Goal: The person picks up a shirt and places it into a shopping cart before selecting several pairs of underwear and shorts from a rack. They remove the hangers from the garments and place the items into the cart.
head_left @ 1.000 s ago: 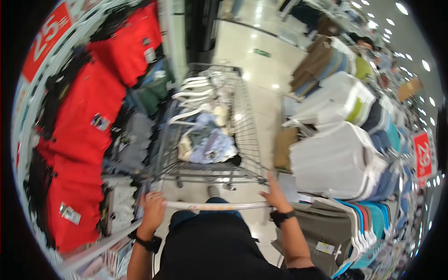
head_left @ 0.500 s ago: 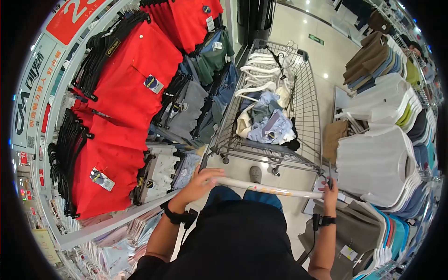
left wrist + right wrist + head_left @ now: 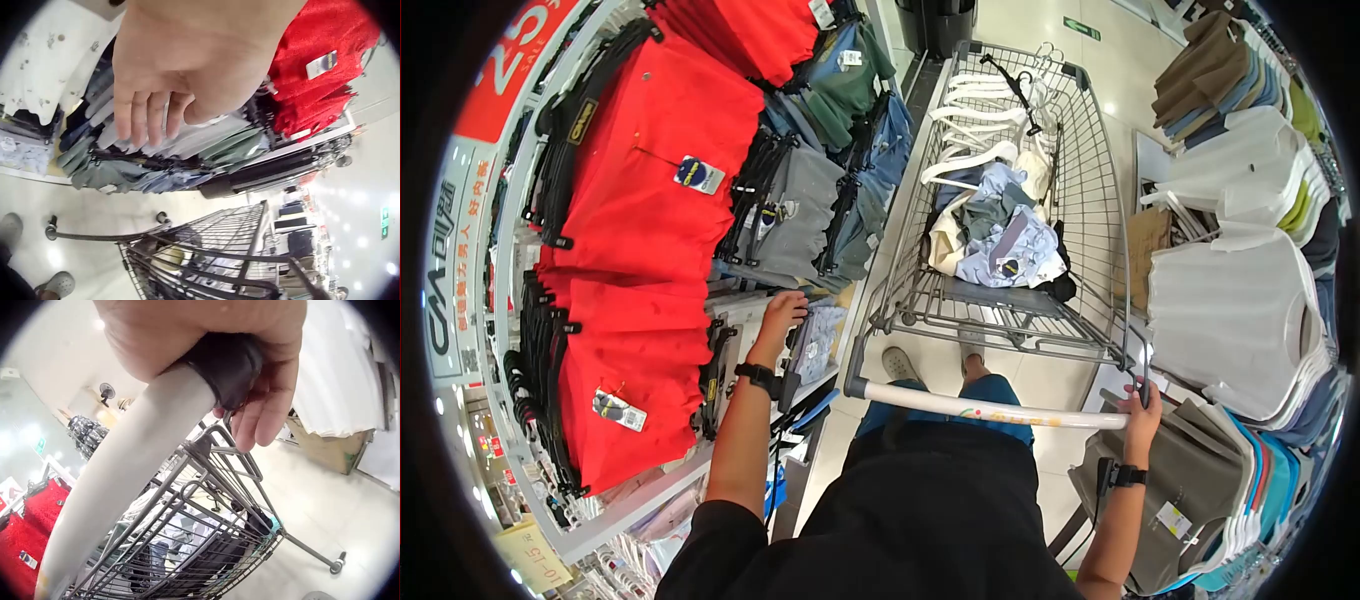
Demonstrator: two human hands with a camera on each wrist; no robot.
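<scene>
My right hand [image 3: 1142, 422] grips the right end of the white handle [image 3: 1040, 413] of a wire shopping cart [image 3: 1102, 215]. In the right wrist view its fingers [image 3: 269, 415] curl past the dark end cap. Light blue patterned clothes [image 3: 1010, 250] and several white hangers [image 3: 975, 158] lie in the cart. My left hand [image 3: 778, 325] is off the handle and reaches toward the left rack with its fingers loosely extended, holding nothing. Near it hang grey shorts [image 3: 808, 215] and pale patterned shorts [image 3: 818, 345]. The left wrist view shows that palm over the grey garments [image 3: 212, 134].
Red shorts [image 3: 640, 340] on black hangers fill the left rack. On the right hang white shirts [image 3: 1225, 315], brown tops [image 3: 1205, 65] and a grey-brown garment [image 3: 1145, 475]. A cardboard box [image 3: 1148, 245] stands beside the cart. Tiled floor [image 3: 1050, 455] shows around my feet.
My left hand has left the cart handle and moved left to the hanging shorts. The right hand stays at the handle's right end. The view has shifted over the cart.
</scene>
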